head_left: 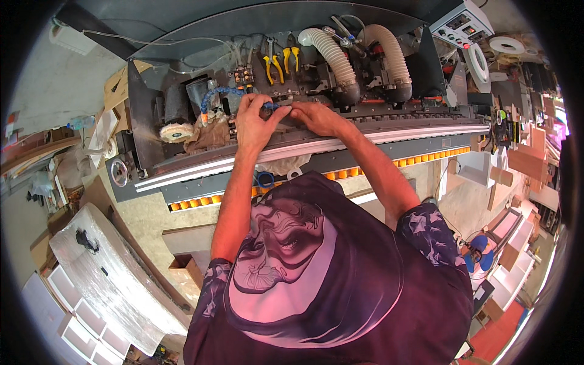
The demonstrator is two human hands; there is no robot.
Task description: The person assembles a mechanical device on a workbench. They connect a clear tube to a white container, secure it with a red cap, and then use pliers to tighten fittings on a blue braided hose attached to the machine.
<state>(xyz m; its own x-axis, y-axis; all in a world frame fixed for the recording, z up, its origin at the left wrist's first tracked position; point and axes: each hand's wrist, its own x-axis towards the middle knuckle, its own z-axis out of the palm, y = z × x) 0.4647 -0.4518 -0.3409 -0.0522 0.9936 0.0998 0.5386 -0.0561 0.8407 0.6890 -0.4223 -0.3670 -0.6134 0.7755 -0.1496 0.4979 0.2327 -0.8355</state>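
My left hand (252, 125) reaches into the open edge-processing machine, thumb and fingers closed around a small blue part (268, 107). Just to its right, my right hand (321, 118) has its fingers pressed together near the left thumb; whatever they pinch is too small or hidden to make out. Beside the left hand, a blue segmented hose (220, 91) with an orange nozzle curves down to the left. Brown crumpled paper or cloth (210, 137) lies below that nozzle. Behind the hands is a small valve block (244, 74) with thin clear tubes.
Two pairs of yellow-handled pliers (274, 68) lie at the machine's back. Ribbed white hoses (333, 55) rise right of them. A pale buffing wheel (176, 132) sits left. A silver rail (316, 148) runs along the front. A control box (462, 27) stands right; another person (480, 252) is farther off.
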